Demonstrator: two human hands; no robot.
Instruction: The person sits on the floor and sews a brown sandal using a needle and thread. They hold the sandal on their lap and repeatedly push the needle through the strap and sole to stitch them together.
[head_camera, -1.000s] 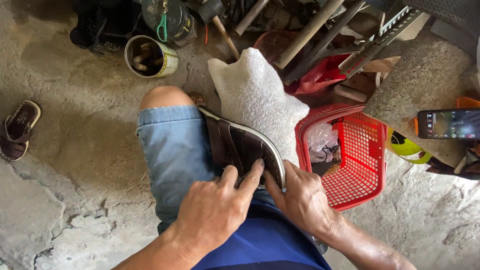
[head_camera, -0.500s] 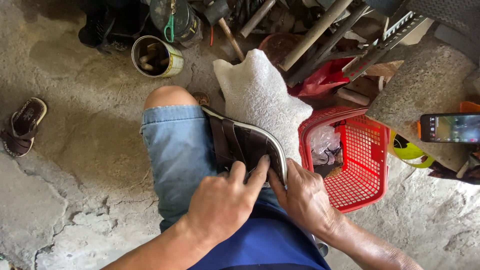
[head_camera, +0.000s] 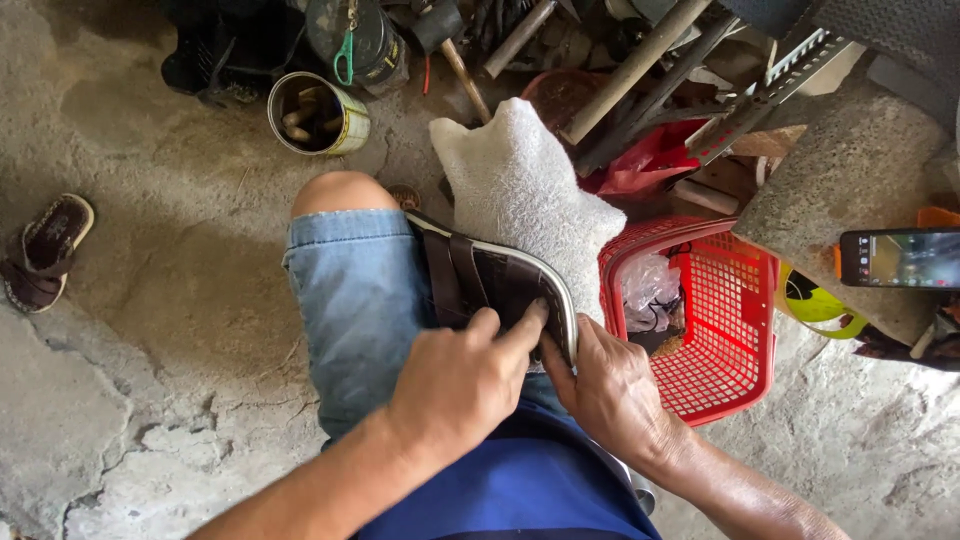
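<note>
A dark brown sandal (head_camera: 490, 285) with a pale sole edge is held on the person's lap, resting across the thigh covered by light blue denim shorts (head_camera: 355, 300); its heel end is gripped by both hands. The left hand (head_camera: 460, 385) is curled over the top of the sandal, its fingers (head_camera: 525, 325) pressed down on the insole near the rim; the right hand (head_camera: 610, 385) is closed around the heel edge from the other side, the thumb set against the sole rim (the fingers underneath are hidden). A white fuzzy cloth (head_camera: 525, 195) is draped just behind the sandal, touching its far side; a red plastic basket (head_camera: 725, 320) with crumpled plastic inside is stood on the concrete floor (head_camera: 150, 330) just beside the right hand. A second brown sandal (head_camera: 45, 250) is left at the floor's left edge, well apart; an open tin can (head_camera: 315, 115) holding small pieces is seen near the floor's top edge, beside a heap of tool handles (head_camera: 640, 65); a phone (head_camera: 900, 258) with a lit screen is propped at the right edge.
</note>
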